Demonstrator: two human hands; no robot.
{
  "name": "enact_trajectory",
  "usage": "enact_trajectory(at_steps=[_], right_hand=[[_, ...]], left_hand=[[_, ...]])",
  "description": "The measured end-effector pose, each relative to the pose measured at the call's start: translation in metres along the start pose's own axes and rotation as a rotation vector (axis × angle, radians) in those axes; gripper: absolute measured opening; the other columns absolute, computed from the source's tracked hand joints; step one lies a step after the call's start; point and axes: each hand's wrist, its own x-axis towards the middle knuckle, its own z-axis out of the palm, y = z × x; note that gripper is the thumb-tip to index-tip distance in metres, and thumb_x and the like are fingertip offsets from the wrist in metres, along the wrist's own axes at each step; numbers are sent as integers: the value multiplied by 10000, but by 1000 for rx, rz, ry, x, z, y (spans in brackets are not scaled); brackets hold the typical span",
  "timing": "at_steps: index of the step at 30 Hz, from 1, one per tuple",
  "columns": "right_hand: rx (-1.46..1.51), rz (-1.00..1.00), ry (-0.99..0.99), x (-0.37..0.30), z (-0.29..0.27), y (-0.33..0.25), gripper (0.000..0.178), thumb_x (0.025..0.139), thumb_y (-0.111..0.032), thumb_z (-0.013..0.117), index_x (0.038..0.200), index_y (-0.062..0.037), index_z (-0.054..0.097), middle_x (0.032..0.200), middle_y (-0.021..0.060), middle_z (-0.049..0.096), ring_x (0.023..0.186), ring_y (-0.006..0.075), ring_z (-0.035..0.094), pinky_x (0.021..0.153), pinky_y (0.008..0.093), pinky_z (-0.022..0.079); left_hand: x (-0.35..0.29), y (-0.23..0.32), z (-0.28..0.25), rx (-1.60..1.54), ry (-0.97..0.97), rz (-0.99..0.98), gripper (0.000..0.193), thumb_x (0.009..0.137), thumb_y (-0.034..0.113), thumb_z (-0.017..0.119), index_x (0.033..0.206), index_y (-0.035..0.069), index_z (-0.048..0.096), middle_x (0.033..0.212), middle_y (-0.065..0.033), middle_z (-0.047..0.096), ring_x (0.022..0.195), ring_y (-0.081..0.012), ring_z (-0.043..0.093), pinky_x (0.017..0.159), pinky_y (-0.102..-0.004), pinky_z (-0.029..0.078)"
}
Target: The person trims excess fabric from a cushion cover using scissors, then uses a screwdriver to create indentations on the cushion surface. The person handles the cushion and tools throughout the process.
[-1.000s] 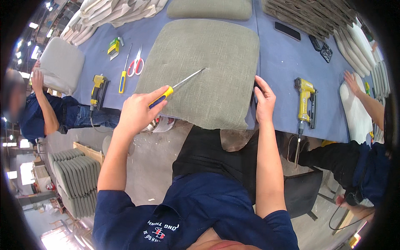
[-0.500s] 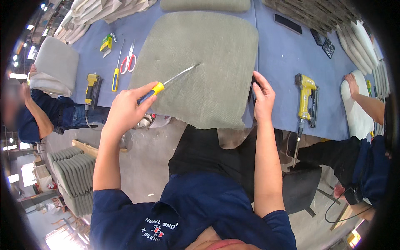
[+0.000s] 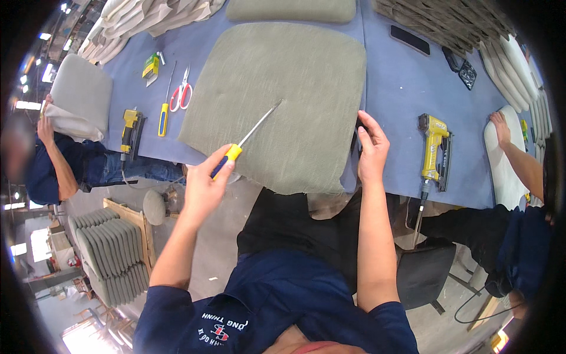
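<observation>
A grey-green fabric-covered seat cushion [image 3: 277, 65] lies on the blue table in front of me, its frayed near edge overhanging the table. My left hand [image 3: 206, 184] is closed round the yellow and blue handle of a screwdriver [image 3: 234, 152]. Its long metal shaft slants up to the right, and the tip meets the fabric near the cushion's middle; whether it goes through, I cannot tell. Beside the cushion's right edge is my right hand [image 3: 372, 147], thumb and fingers apart, fingertips at the edge.
Left of the cushion lie red-handled scissors [image 3: 181, 97], a second screwdriver [image 3: 163, 120], a small box [image 3: 151, 69] and a staple gun [image 3: 131, 133]. Another staple gun [image 3: 435, 147] and a phone [image 3: 410, 40] lie to the right. Co-workers handle pale cushions [image 3: 81, 88] on both sides.
My left hand has moved right and nearer to me, turning the screwdriver shaft steeper. Its tip stays at about the same spot on the fabric. My right hand keeps its place at the edge.
</observation>
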Motion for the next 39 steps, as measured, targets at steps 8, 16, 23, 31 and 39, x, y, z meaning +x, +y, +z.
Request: enact_trajectory(at_steps=[8, 16, 23, 31, 39], right_hand=[[-62, -29, 28, -2, 1, -1, 377, 1015, 40, 626, 1379, 25, 725, 1410, 129, 728, 1362, 216, 640, 1200, 368, 444], [-43, -33, 41, -2, 2, 2, 371, 1019, 48, 616, 1375, 45, 718, 1389, 124, 737, 1323, 207, 663, 1171, 353, 469], [-31, -46, 48, -1, 0, 4, 377, 1013, 66, 608, 1371, 40, 723, 1380, 127, 740, 1315, 211, 669, 1164, 349, 477], [-53, -25, 29, -3, -1, 4, 374, 1026, 58, 603, 1381, 38, 719, 1388, 126, 739, 1323, 210, 667, 1165, 345, 477], [-34, -17, 35, 1, -3, 3, 379, 1024, 63, 594, 1385, 55, 709, 1400, 140, 731, 1329, 219, 664, 1168, 347, 475]], left_hand=[[-19, 3, 35, -48, 120, -76, 374, 1041, 218, 724, 1377, 55, 739, 845, -104, 770, 750, -126, 682, 706, -337, 535], [-19, -11, 41, -511, 8, -283, 354, 1068, 225, 707, 1375, 53, 748, 841, -3, 725, 691, -61, 605, 639, -273, 472], [-19, -7, 37, -374, 62, -193, 354, 1063, 244, 707, 1353, 46, 753, 812, -76, 758, 667, -139, 685, 638, -304, 505], [-26, 15, 25, -107, 106, -113, 357, 1061, 260, 693, 1336, 40, 748, 962, -212, 803, 812, -253, 793, 757, -355, 572], [-22, 14, 43, -131, 135, 6, 370, 1089, 292, 663, 1353, 44, 735, 821, -137, 749, 675, -204, 691, 661, -372, 519]])
